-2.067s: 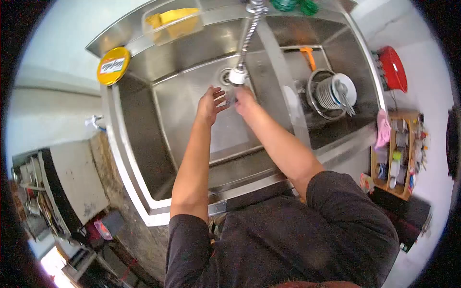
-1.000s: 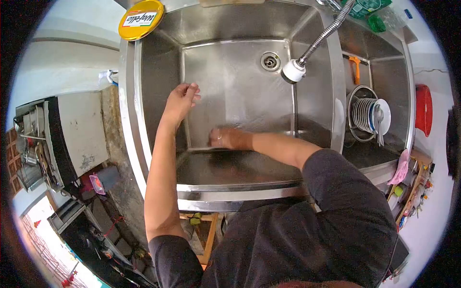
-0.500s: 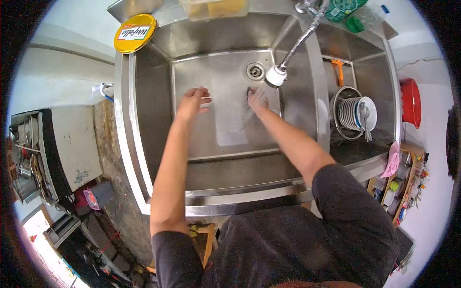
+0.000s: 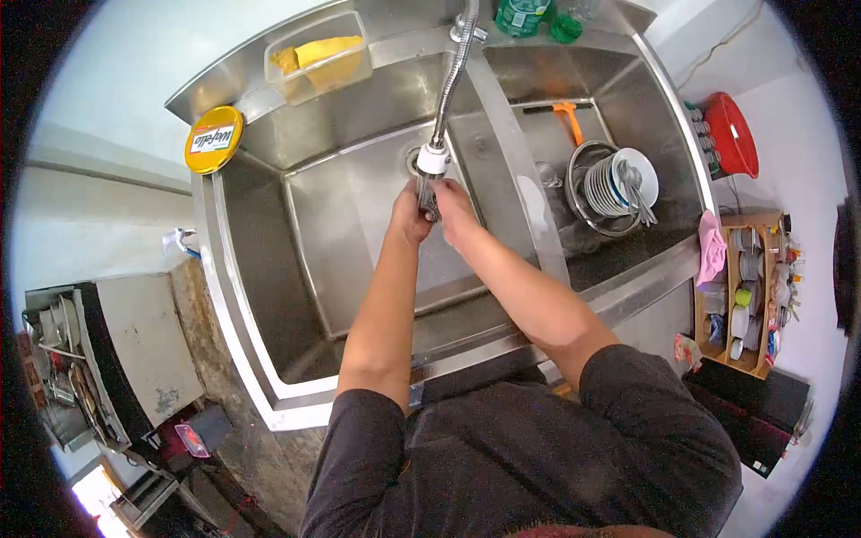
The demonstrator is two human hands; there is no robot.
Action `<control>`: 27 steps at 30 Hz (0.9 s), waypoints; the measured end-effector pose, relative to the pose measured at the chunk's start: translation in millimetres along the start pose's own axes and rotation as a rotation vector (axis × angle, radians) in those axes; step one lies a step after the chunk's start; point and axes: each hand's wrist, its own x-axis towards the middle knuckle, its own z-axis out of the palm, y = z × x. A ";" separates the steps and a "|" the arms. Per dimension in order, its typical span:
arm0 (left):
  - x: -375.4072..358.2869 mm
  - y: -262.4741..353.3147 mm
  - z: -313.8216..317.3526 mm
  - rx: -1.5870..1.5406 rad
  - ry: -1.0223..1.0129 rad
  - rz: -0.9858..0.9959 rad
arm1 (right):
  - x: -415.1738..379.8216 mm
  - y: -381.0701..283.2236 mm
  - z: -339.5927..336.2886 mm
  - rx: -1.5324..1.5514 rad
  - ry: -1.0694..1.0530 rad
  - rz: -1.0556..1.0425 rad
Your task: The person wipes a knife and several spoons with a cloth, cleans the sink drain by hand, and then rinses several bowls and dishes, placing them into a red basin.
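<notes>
Both hands are close together under the white spray head (image 4: 434, 160), over the left basin of the steel sink (image 4: 359, 260). Water runs down between them onto a small dark item (image 4: 431, 208), too small to name. My left hand (image 4: 411, 215) closes on its left side, and my right hand (image 4: 454, 208) closes round its right side. The flexible metal hose (image 4: 456, 76) comes down from above to the spray head. The drain (image 4: 413, 161) lies just behind the hands, partly hidden by the spray head.
In the right basin a metal bowl (image 4: 578, 184) holds stacked plates (image 4: 603, 190) and spoons, with an orange-handled squeegee (image 4: 567, 115) behind. A yellow Wafello lid (image 4: 214, 140) and a plastic container (image 4: 296, 79) stand on the rim. A pink cloth (image 4: 711, 249) hangs at right.
The view has turned and shifted to the right. My left hand has come across to my right hand, and both are now together under the running water with the dark item between them.
</notes>
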 end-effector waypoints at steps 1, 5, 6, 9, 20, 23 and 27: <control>-14.3 2.0 33.7 -0.108 0.107 0.017 | 4.2 4.8 1.7 -0.174 0.056 -0.116; -7.1 -3.7 -2.5 -0.231 0.010 0.100 | -18.1 -24.7 7.8 0.144 -0.135 0.040; -8.7 -2.0 -6.0 -0.151 -0.034 0.115 | -21.2 -28.3 9.3 0.127 -0.137 0.008; -16.6 1.4 -18.8 -0.080 -0.013 0.029 | -41.5 -34.1 22.0 -0.188 -0.160 0.125; -11.4 4.2 28.0 0.315 0.086 0.161 | -60.2 -190.9 108.2 -0.604 -0.226 -0.754; -45.0 28.3 54.0 0.380 0.251 0.092 | 2.2 -251.8 152.2 -0.605 -0.158 -1.137; -34.9 26.5 34.1 0.508 0.248 0.217 | 14.1 -246.5 170.8 -0.791 0.178 -1.330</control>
